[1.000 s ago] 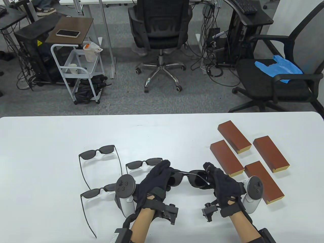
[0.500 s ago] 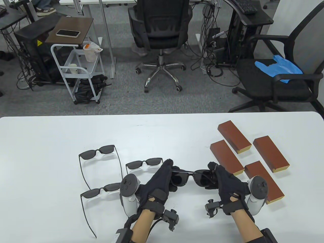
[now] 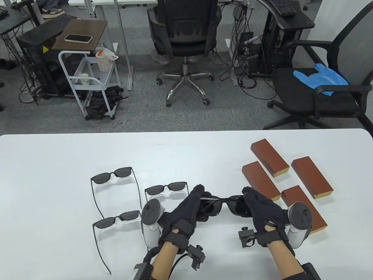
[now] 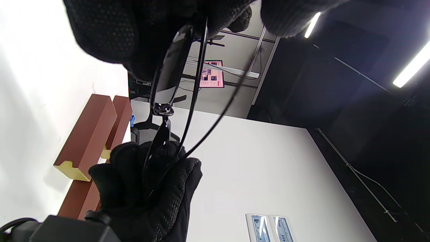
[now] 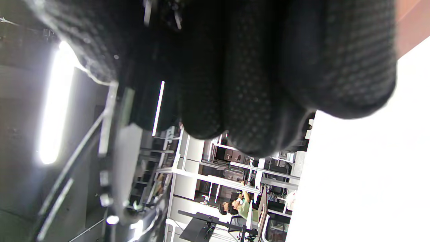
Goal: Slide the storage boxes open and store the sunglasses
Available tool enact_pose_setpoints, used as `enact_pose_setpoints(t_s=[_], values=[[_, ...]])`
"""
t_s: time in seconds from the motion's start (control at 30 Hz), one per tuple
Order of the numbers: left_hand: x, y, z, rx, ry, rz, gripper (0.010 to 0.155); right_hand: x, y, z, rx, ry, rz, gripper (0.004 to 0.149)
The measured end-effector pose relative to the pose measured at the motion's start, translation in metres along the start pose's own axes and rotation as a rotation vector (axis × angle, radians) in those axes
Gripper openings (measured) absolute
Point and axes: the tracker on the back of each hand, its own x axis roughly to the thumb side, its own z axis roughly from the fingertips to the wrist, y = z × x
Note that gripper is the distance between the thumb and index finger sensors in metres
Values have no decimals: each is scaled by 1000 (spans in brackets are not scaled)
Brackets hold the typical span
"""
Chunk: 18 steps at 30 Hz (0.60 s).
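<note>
Both gloved hands hold one pair of black sunglasses (image 3: 222,205) above the table's front middle. My left hand (image 3: 194,204) grips its left lens end, my right hand (image 3: 254,203) its right end. In the left wrist view the sunglasses (image 4: 168,84) run edge-on from my left fingers (image 4: 141,37) at the top to the right hand (image 4: 147,181) below, both temples showing as thin lines. Three more pairs lie to the left: one (image 3: 112,176), one (image 3: 166,188) and one (image 3: 116,219). Several brown storage boxes (image 3: 269,157) lie shut at the right.
The white table (image 3: 58,157) holds everything. One brown box (image 3: 303,204) lies just right of my right hand. Office chairs (image 3: 183,38), a small cart (image 3: 87,78) and cables stand on the floor beyond the far edge.
Both hands have shifted slightly right with the sunglasses. The hands have drawn closer together, and the right fingers now wrap further over the right lens.
</note>
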Motion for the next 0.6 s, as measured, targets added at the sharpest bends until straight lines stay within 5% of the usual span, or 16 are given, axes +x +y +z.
enact_pose_setpoints(t_s=[0.33, 0.5, 0.6], values=[[-1, 6, -3, 89, 54, -116, 47, 11, -3, -2, 2, -108, 146, 47], [-7, 11, -4, 65, 98, -90, 46, 40, 4, 11, -49, -451, 408, 50], [-9, 11, -4, 71, 106, -142, 46, 60, 22, 21, 93, -665, 647, 46]])
